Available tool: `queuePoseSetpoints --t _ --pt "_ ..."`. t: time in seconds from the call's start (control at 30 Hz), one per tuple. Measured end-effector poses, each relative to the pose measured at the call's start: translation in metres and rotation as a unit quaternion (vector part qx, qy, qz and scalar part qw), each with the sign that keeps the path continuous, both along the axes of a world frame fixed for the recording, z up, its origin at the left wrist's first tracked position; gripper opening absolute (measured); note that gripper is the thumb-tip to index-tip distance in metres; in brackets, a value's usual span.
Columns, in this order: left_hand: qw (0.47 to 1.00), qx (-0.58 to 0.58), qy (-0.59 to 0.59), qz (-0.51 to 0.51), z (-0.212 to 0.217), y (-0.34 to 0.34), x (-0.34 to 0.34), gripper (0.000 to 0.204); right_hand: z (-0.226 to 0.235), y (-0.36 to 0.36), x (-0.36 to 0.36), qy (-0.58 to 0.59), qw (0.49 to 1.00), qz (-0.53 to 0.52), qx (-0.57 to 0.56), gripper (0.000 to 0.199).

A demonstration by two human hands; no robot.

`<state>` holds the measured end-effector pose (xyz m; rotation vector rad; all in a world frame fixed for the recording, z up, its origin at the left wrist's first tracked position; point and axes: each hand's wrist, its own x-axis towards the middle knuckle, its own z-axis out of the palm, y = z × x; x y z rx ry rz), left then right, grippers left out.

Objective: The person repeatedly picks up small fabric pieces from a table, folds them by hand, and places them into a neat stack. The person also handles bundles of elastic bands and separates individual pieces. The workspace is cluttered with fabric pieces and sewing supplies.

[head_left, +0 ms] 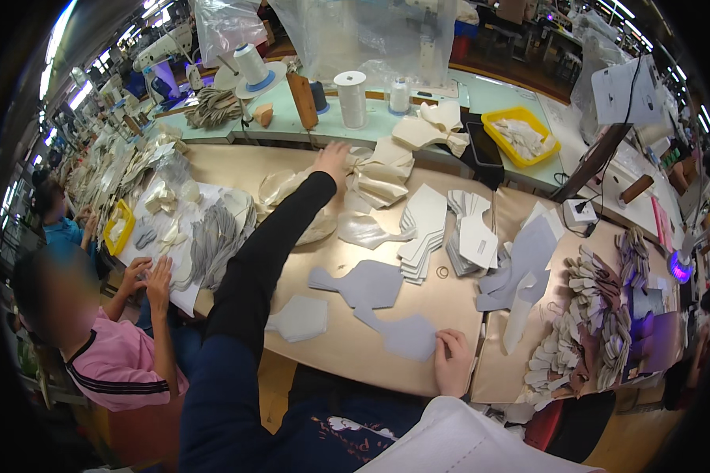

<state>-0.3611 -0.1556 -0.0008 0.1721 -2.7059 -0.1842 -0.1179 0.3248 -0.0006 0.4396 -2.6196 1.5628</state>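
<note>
My left arm stretches across the table, and my left hand [333, 162] is over the far side with its fingers extended, holding nothing I can see. Beside it lie a bundle of cream cut pieces [379, 177] and more beige pieces [284, 188]. Close to the front edge, my right hand [452, 364] has its fingers closed at the rim of a blue-grey cut piece [410, 337], which looks slightly blurred. Just beyond lies a similar stack of blue-grey pieces [371, 284]. A pale grey piece [301, 318] rests to the left.
White cut pieces [424, 229] stand in fanned stacks near the middle. Thread cones [351, 98] and a yellow basket [521, 135] line the far ledge. At left, a person in pink [118, 359] works beside grey piles [217, 240]. Brown and cream bundles [580, 323] fill the right.
</note>
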Motion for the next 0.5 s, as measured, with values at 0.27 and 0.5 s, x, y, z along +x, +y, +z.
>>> queuePoseSetpoints --t 0.27,0.5 --pt "0.964 -0.112 -0.239 0.014 0.031 0.025 -0.02 0.044 -0.001 0.002 -0.001 -0.018 1.0 0.005 -0.016 0.01" --pt "0.989 0.027 -0.095 -0.108 0.092 0.024 0.006 0.035 0.005 0.0 -0.002 0.001 1.0 0.002 -0.016 0.01"
